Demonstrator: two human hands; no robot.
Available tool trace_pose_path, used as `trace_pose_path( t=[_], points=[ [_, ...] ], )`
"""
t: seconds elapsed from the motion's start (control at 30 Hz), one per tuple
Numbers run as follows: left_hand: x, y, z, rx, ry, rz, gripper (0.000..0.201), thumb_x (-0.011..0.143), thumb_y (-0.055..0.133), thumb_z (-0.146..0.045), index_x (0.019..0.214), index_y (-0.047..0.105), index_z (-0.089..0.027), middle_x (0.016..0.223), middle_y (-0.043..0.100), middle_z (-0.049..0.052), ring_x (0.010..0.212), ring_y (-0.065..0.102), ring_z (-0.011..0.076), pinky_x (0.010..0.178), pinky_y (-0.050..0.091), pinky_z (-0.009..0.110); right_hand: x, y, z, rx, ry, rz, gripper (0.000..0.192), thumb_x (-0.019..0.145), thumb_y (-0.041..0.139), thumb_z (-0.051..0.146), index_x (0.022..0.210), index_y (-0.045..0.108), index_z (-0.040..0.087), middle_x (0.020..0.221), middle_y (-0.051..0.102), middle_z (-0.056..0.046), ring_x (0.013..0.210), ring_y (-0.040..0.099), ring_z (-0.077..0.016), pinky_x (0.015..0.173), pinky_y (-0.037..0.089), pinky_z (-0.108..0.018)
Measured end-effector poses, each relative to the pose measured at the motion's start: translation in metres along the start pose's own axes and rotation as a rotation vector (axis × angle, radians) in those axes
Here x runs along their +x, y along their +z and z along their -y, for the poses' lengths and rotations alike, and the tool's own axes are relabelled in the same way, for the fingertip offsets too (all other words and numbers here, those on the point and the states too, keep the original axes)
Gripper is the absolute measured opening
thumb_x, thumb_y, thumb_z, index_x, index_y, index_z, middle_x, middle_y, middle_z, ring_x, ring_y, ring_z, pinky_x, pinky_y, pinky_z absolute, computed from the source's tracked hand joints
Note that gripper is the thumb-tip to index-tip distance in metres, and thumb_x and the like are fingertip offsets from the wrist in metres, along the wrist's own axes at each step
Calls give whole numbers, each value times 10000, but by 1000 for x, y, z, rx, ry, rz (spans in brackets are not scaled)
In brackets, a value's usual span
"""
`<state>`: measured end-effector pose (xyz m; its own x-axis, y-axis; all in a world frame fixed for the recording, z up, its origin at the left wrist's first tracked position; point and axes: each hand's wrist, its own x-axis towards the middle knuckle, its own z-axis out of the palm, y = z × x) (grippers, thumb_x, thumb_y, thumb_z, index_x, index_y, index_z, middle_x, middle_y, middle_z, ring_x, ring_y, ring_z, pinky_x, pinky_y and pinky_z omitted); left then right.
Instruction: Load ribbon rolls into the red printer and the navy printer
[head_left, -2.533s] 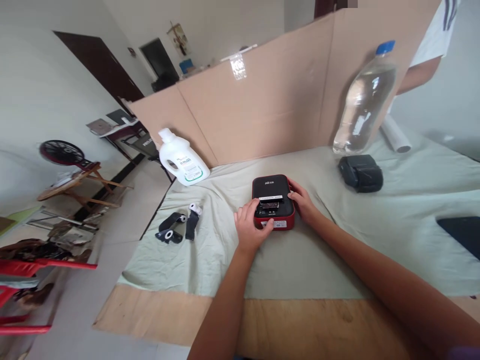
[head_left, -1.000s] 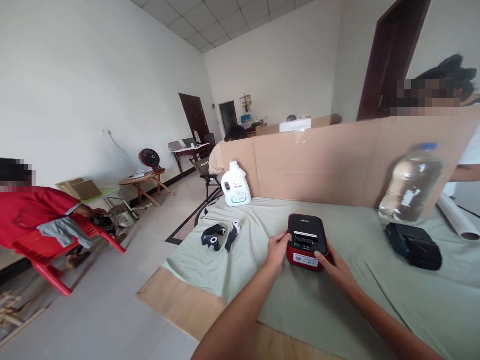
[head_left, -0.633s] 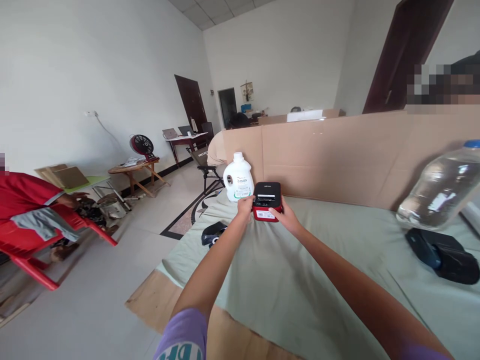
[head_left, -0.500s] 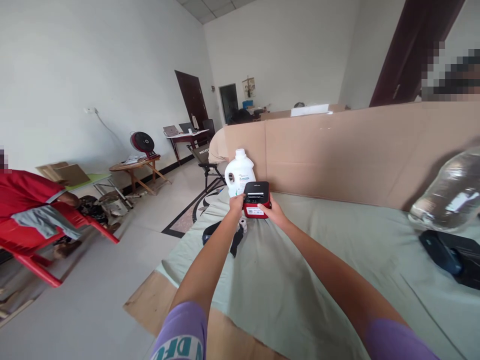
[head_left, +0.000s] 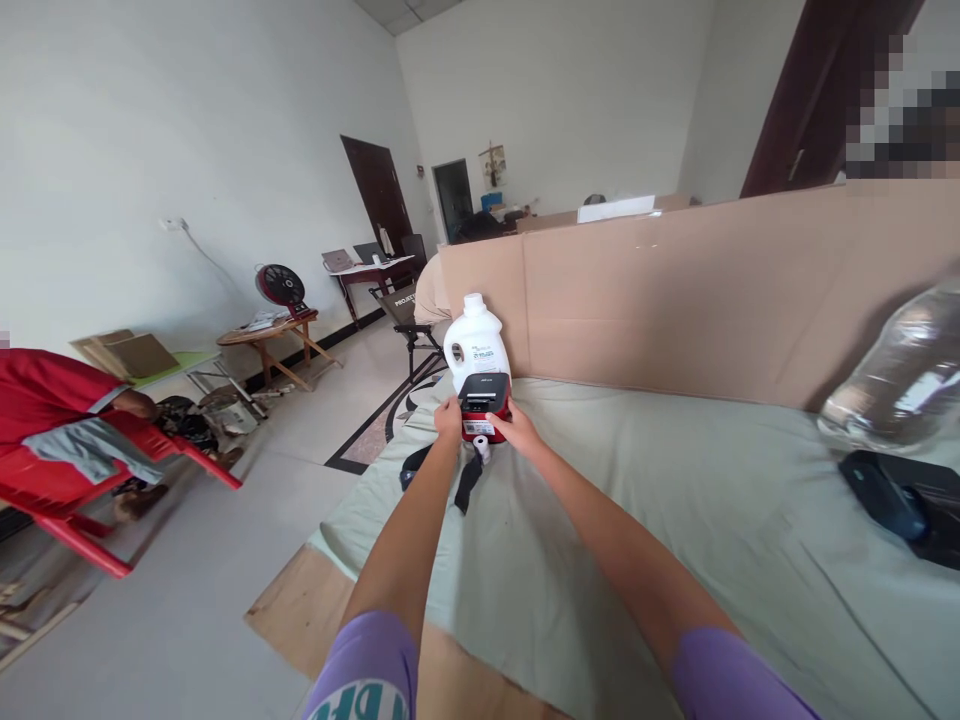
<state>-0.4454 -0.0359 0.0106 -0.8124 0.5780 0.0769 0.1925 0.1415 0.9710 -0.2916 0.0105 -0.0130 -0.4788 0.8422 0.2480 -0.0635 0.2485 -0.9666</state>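
Observation:
Between my two hands is a small label printer point(head_left: 484, 388), black on top and red below, with a white sticker on its front. My left hand point(head_left: 448, 417) grips its left side and my right hand point(head_left: 519, 428) its right side, with the thumb across the front. Right behind it stands a white detergent jug point(head_left: 480, 335), its lower part hidden by the printer. A small white paper roll point(head_left: 481, 446) lies just below the printer. Beside the roll are a black strap point(head_left: 469, 485) and a dark object point(head_left: 412, 467), partly covered by my left arm. Whether the printer touches the cloth I cannot tell.
A pale green cloth point(head_left: 600, 540) covers the table, with a cardboard panel point(head_left: 660, 300) upright along its back. To the right are a plastic-wrapped bundle point(head_left: 892, 375) and a black device point(head_left: 900, 505). A person in a red top point(head_left: 52, 400) sits at left.
The printer has moved left in both hands and now sits in front of the jug, covering its lower part. More of the paper roll shows below it. The view has shifted slightly.

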Motion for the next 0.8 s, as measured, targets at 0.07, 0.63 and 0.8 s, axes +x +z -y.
trace_pose_path(
  t=[0.07,0.63,0.8],
  points=[
    [-20,-12,0,74,54,-74,387,966,470,-341,1280,601,-155,1363,617,157,1320,540,262,1091,402,357,-18,-28,6,-83,6,-14,655,654,836,513,1246,655,300,1329,675,-50,1407,456,-402,1205,275,-630],
    [-92,-26,-22,1077,223,233,274,814,656,-454,967,766,-255,1078,760,113,1060,687,336,818,476,361,-374,-405,75,-812,213,-778,209,721,588,536,879,618,401,1079,754,-98,1034,703,-346,780,542,-519],
    [-120,-45,-21,1106,206,244,277,819,668,-467,943,769,-242,1068,765,92,1064,682,351,806,481,368,-338,-433,71,-846,313,-827,443,784,605,479,1118,629,189,1184,711,-185,1050,684,-322,924,514,-435]
  ],
)
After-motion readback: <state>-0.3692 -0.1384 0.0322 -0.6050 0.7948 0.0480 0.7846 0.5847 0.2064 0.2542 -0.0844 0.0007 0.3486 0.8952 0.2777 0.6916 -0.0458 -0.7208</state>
